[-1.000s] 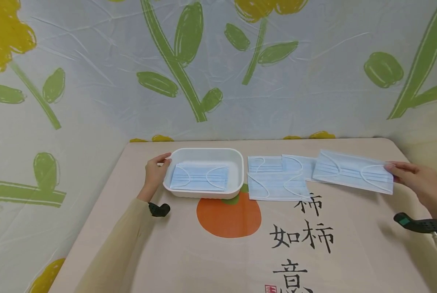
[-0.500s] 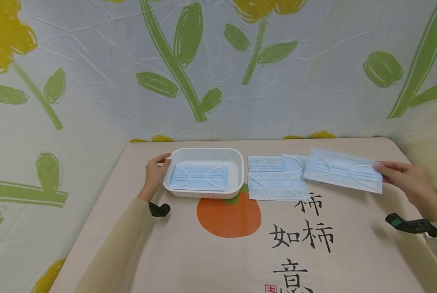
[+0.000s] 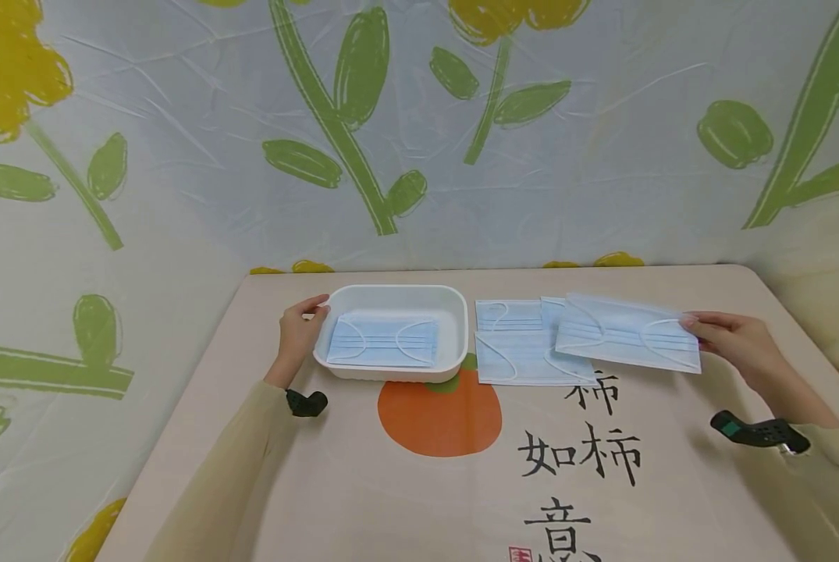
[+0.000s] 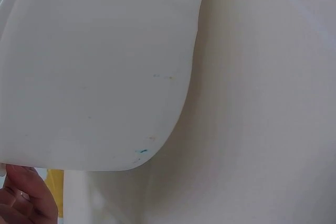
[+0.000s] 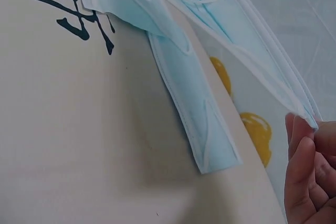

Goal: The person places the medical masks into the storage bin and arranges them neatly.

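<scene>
A white plastic tray stands at the back of the table, with a light blue face mask lying flat inside. At its left end, my left hand pinches the rim between thumb and fingers; the left wrist view shows the tray's outer wall beside that hand. My right hand pinches another mask by its right edge, raised above the table. This mask overlaps several masks spread right of the tray. One of those lying masks shows below it in the right wrist view.
The pale tabletop carries a printed orange persimmon and black characters. Behind it hangs a flower-patterned cloth. Dark wrist straps sit on both forearms.
My right hand has carried its mask leftward, from the table's right side to over the lying masks. The left hand and the tray have stayed in place.
</scene>
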